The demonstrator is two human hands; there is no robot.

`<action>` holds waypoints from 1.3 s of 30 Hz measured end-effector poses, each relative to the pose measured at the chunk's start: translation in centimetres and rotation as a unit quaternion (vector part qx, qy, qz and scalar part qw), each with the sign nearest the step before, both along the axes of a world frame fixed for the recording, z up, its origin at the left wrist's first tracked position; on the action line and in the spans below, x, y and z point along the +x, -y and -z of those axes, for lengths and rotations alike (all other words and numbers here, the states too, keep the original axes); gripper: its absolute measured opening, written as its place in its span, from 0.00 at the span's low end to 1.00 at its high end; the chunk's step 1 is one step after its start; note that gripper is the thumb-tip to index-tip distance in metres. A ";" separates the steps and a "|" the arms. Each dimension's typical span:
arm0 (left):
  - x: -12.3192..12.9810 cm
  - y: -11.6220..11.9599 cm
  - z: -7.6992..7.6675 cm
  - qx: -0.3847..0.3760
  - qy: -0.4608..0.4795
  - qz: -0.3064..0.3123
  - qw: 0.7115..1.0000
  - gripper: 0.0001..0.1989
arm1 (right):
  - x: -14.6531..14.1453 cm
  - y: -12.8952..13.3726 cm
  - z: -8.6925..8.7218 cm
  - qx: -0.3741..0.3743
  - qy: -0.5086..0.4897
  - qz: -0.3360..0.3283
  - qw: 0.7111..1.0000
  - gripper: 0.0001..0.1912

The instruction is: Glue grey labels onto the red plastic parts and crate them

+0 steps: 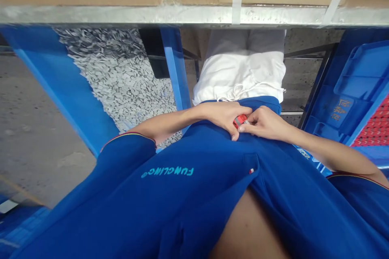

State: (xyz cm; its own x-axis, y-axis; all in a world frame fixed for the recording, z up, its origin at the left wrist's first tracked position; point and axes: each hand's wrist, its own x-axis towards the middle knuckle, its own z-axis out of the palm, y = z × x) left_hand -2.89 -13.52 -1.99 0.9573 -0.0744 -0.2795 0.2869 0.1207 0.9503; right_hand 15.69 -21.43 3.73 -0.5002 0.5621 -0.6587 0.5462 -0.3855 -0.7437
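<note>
Looking down past a blue crate (340, 97), we hold both hands over our blue shirt (194, 182). Our right hand (266, 123) pinches a small red part (240, 121) between thumb and fingertips, while our left hand (223, 119) curls just beside it, its grip unclear. Light and stiff-looking, the part seems best held by its narrow sides.

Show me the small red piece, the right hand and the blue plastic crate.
small red piece (240, 121), head view, point on its red body
right hand (264, 123), head view, point on the back of the hand
blue plastic crate (357, 75), head view, point on its outer wall
</note>
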 end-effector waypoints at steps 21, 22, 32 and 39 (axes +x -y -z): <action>-1.1 -1.2 -1.2 0.006 0.087 0.019 0.996 0.15 | -0.5 1.0 1.8 0.126 -0.197 0.008 0.972 0.29; -1.3 -1.0 -1.3 0.010 0.085 0.014 0.996 0.13 | -0.6 1.2 1.9 0.136 -0.201 0.013 0.970 0.29; -2.3 1.4 0.1 -0.095 0.091 -0.030 0.991 0.07 | -1.5 3.0 2.6 0.147 -0.223 0.066 0.961 0.30; -1.9 0.6 0.7 -0.163 0.070 0.006 0.984 0.06 | -1.4 3.4 2.6 0.151 -0.195 0.070 0.967 0.31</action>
State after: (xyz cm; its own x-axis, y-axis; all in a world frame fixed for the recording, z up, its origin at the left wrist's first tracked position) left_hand -4.77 -14.15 -2.70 0.9830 -0.1507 -0.1048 0.1598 0.4223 0.8922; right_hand 14.26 -24.84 1.18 -0.5830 0.7793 -0.2298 0.1599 -0.1673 -0.9729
